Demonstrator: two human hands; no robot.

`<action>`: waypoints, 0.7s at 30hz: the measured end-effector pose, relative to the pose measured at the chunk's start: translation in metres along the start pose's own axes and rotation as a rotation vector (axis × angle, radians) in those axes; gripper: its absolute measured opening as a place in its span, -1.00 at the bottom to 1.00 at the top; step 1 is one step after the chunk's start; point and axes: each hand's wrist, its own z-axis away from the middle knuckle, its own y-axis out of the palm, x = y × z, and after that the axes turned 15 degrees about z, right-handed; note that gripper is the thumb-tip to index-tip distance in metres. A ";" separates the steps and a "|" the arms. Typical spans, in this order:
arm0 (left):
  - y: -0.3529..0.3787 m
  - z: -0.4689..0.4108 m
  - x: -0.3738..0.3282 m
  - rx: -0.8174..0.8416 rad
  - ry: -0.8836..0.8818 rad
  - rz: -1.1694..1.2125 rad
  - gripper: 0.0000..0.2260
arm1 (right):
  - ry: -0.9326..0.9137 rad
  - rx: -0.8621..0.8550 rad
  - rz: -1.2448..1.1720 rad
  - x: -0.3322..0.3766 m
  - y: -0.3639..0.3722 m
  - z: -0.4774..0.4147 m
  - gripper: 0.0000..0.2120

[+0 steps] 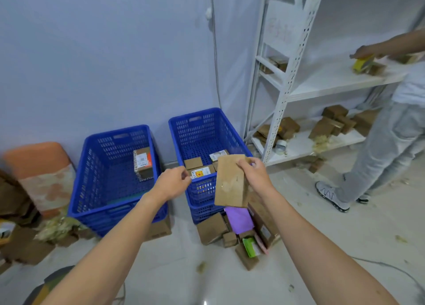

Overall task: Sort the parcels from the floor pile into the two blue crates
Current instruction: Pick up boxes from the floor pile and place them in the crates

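Gripping flat brown parcel (231, 180), plain cardboard

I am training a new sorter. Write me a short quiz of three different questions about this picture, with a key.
1. True or false: the right hand holds a flat brown cardboard parcel.
2. Which blue plastic crate holds more parcels: A, the left crate, or B, the right crate?
3. Fill in: the left hand holds ____.

Key
1. True; it grips the parcel's top edge above the right crate's near corner.
2. B; several parcels there, one in the left crate.
3. Nothing.
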 end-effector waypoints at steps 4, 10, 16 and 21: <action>-0.012 -0.006 0.006 0.004 0.040 0.007 -0.77 | 0.024 0.035 -0.077 0.010 0.016 -0.007 -0.58; -0.013 -0.022 0.011 0.015 0.003 0.089 -0.80 | 0.128 0.022 -0.079 0.031 0.039 -0.019 -0.54; 0.017 -0.051 0.010 -0.093 -0.246 0.394 -0.68 | 0.389 0.192 -0.230 0.020 0.120 -0.038 -0.67; 0.010 -0.102 0.015 -0.242 -0.321 0.308 -0.72 | 0.421 0.220 -0.316 0.032 0.162 -0.077 -0.74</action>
